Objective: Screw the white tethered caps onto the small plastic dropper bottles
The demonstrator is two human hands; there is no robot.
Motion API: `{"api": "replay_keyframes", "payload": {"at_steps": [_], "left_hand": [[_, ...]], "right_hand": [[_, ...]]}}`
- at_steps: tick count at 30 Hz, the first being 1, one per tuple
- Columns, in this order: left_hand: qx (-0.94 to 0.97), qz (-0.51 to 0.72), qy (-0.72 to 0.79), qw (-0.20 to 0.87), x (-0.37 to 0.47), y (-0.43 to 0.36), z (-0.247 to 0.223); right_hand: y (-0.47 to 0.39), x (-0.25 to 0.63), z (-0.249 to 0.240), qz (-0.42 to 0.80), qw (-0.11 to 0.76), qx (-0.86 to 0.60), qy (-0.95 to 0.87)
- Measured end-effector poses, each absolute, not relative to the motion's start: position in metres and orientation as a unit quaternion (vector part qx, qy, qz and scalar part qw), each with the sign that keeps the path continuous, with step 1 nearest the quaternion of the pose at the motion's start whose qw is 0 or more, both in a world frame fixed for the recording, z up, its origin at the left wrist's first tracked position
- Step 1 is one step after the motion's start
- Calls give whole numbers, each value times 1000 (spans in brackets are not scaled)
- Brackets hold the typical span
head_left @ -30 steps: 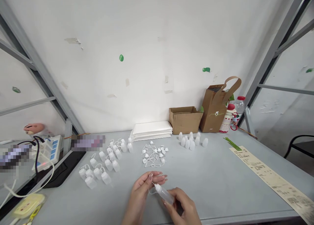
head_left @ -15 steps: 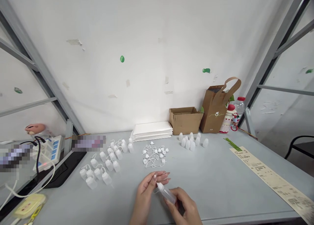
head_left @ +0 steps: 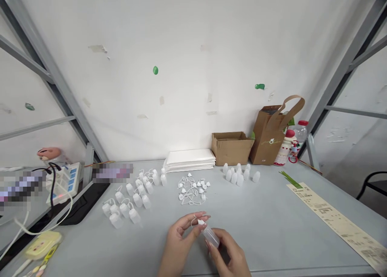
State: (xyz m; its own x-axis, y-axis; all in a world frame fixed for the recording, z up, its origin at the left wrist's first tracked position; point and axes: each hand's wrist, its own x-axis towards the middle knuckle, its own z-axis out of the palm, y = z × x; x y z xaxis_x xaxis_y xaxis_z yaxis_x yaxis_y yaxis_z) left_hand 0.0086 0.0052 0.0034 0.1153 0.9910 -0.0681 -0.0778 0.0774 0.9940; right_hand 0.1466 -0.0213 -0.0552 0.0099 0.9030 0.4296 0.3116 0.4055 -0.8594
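Observation:
My right hand grips a small translucent squeeze bottle by its lower body, tilted with its top toward the upper left. At the bottle's top, my left hand pinches a white cap between thumb and fingers; its thin strap loops up beside the index finger. Whether the cap is seated is hidden by the fingers. Beyond the hands lies a loose pile of white caps with straps. Several capped bottles stand to the left, and several bottles without straps to the right.
Against the wall are a stack of white flat packs, an open cardboard box, a brown paper bag and drink bottles. A long printed label strip runs along the right. A power strip with cables and a yellow case lie left.
My left thumb and fingers have moved right and closed around the cap at the bottle's top. The bottle stays in my right hand. The whole view has shifted slightly.

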Motion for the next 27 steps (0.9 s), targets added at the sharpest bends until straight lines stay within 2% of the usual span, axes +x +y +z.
{"api": "replay_keyframes", "payload": {"at_steps": [8,14,20,27], "left_hand": [[546,454,499,496,4,-1,-3],[549,533,509,393,-19,-5,-12],[484,574,530,394,-25,-7,-17],[379,599,565,423,-50,-6,-30]], "right_hand": [[-17,154,-43,148,472,-459,-738],[7,151,-4,173,388,-495,-758],[70,98,35,187,262,-469,-823],[122,29,14,141,219,-466,-846]]}}
